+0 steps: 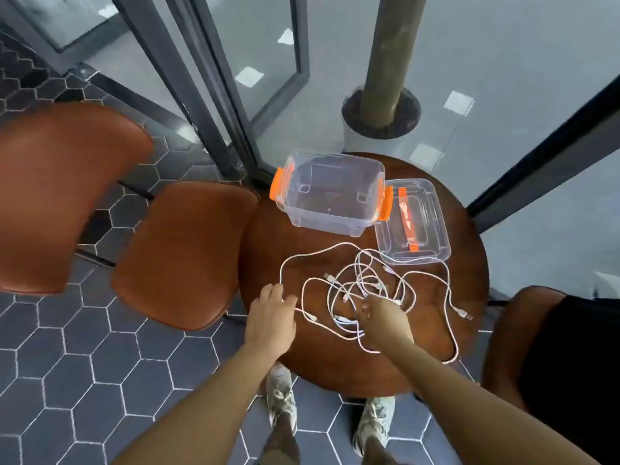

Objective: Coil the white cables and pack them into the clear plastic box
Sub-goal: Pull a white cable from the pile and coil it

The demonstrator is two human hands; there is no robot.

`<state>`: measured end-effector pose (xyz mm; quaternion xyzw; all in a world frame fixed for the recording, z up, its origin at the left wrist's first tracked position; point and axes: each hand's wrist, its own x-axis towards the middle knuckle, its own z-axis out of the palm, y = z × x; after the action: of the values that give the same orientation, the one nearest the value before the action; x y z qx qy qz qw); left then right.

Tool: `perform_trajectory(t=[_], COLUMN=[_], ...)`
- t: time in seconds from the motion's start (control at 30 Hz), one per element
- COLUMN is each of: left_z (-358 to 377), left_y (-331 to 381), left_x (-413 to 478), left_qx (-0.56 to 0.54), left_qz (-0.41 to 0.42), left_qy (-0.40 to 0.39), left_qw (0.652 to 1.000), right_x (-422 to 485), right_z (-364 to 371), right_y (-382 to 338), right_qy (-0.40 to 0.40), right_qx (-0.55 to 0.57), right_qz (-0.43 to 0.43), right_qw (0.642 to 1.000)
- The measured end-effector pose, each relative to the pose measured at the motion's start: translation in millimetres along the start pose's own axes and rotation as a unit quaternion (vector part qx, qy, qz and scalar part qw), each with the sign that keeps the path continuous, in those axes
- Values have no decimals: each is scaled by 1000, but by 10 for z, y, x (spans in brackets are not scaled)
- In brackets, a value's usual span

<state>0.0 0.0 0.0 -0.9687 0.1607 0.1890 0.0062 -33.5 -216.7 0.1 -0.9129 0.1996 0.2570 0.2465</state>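
Several white cables [365, 283] lie tangled in loose loops on a round brown table [432, 357]. The clear plastic box [330, 191] with orange side clips stands open and empty at the table's far edge. Its clear lid [414, 226] with an orange handle lies flat just right of it. My left hand [271, 317] rests at the table's left edge, its fingers pinching one cable strand. My right hand [382, 318] reaches into the middle of the tangle, fingers curled on the cables; its fingertips are partly hidden.
Two brown leather chairs [181, 253] stand to the left of the table and another chair [523, 330] at the right. Glass walls with dark frames and a planter with a trunk [380, 119] stand behind. My shoes [281, 394] are under the table's near edge.
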Motion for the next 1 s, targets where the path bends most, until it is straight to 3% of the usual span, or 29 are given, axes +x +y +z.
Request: perform_trajectory(t=[0.23, 0.37, 0.47, 0.57, 0.67, 0.73, 0.8, 0.87, 0.93, 1.0], left_z=[211, 295, 317, 148, -299, -709, -1103, -1431, -1707, -1907], left_y=[-190, -233, -255, -212, -76, 63, 176, 222, 231, 222], left_x=[389, 471, 421, 251, 105, 22, -73, -177, -275, -371], left_qx=[67, 64, -15, -241, -500, -647, -775, -864, -914, -926], left_qz=[107, 173, 175, 63, -80, -130, -135, -119, -108, -92], left_qy=[4, 47, 84, 112, 111, 108, 90, 49, -2, -27], left_qw=[992, 982, 981, 962, 855, 743, 610, 487, 391, 364], right_x=[218, 245, 214, 151, 13, -151, -322, -456, -553, -616], right_z=[351, 400, 355, 249, 69, -57, -194, -326, -481, -616], right_y=[-50, 39, 51, -1, -196, -368, -542, -656, -719, -740], right_qy=[21, 33, 51, 65, 47, -20, -54, 5, 115, 179], right_qx=[49, 49, 83, 151, 209, 211, 185, 198, 181, 166], right_qz=[32, 43, 55, 60, -19, -134, -225, -298, -364, -403], right_qw=[998, 997, 994, 985, 977, 968, 955, 934, 906, 882])
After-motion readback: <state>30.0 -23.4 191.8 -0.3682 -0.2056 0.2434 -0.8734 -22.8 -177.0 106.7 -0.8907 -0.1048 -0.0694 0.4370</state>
